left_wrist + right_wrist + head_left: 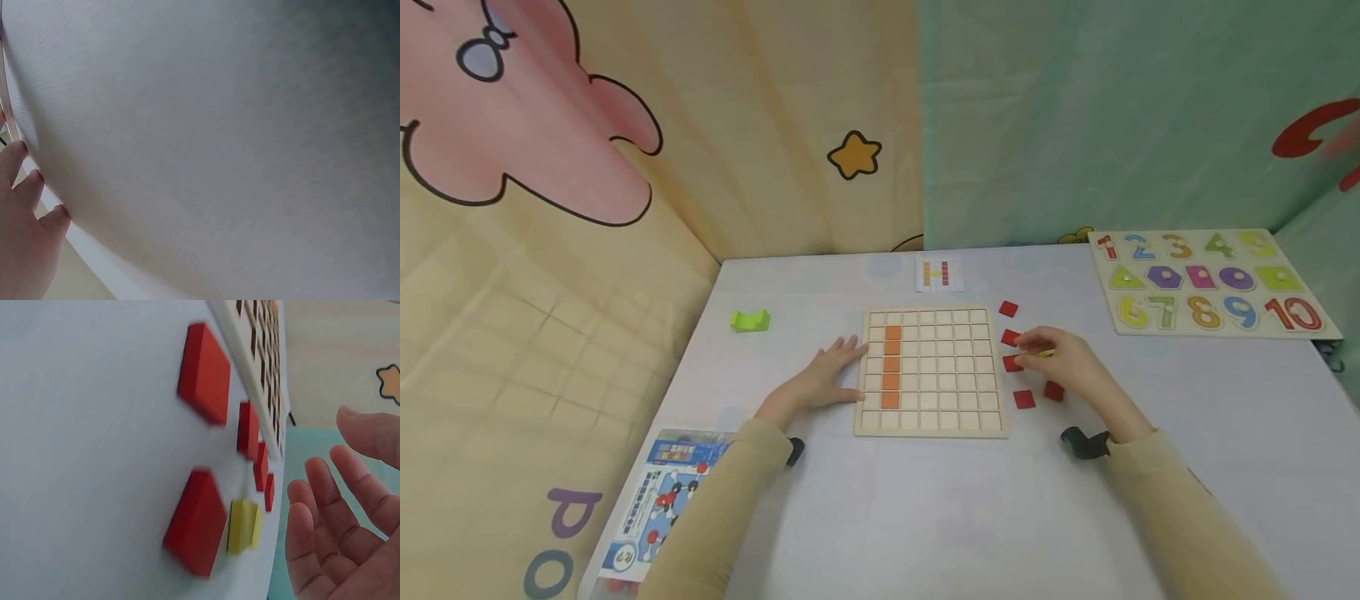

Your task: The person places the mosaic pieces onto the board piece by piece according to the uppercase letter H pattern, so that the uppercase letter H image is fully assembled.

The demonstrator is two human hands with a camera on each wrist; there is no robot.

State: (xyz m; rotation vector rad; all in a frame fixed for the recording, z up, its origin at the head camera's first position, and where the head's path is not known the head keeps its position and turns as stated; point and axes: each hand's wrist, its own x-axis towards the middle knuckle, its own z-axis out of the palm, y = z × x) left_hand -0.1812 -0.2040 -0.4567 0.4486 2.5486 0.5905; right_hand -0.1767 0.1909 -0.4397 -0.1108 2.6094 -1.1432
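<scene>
A square wooden grid board (931,433) lies flat on the table, with several orange tiles (891,364) in one column near its left side. My left hand (820,375) has its fingers spread, the tips at the board's left edge; the left wrist view catches only part of that hand (31,231). To the right of the board, several red tiles (1024,399) lie loose on the tabletop. Above them hovers my right hand (1067,358), its fingers loosely bent. Nothing sits between those fingers in the right wrist view, where yellow tiles (240,528) rest beside a red tile (197,525).
Behind the board lies a small card (938,273) printed with a coloured block pattern. A number-and-shape puzzle board (1213,283) occupies the back right. At left are a bright green notched block (750,321) and a packaged kit (662,500), partly under the left sleeve.
</scene>
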